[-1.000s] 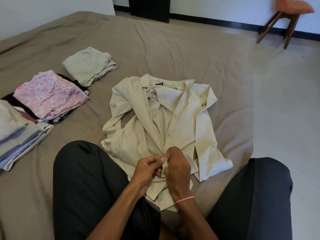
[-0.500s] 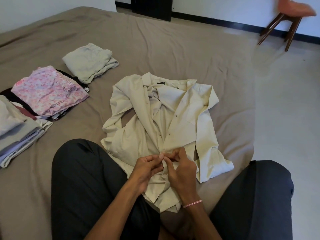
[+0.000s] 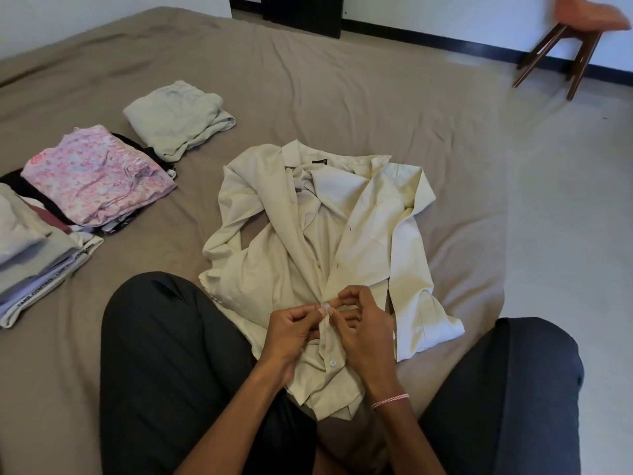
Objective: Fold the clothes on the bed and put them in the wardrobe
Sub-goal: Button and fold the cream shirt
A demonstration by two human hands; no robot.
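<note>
Shirt: a cream shirt lies face up on the bed, with its collar away from the person and its hem in the lap between the knees. The sleeves are rumpled at either side and no fold has been made in it.
Left hand: the left hand is curled, thumb and forefinger pinching the shirt's front edge at a small white button.
Right hand: the right hand pinches the facing edge at the same spot, its other fingers loosely bent.
Buttons: a lower button near the hem looks fastened. The front gapes open from the hands up to the collar.
Step in hand: this is probably buttoning up the front as preparation for folding.
Done so far: folded clothes sit on the bed to the left, well apart from the shirt. They are a pale green bundle, a pink floral pile and a taller stack at the frame's edge.
Left to do: the buttons need finishing and the shirt needs folding. Then everything has to be carried to the wardrobe, since nothing appears put away yet.
Wardrobe: I cannot tell whether the dark panel at the far wall is the wardrobe.
Progress: roughly midway by my estimate, with the folding nearly over and the putting away not begun.
</note>
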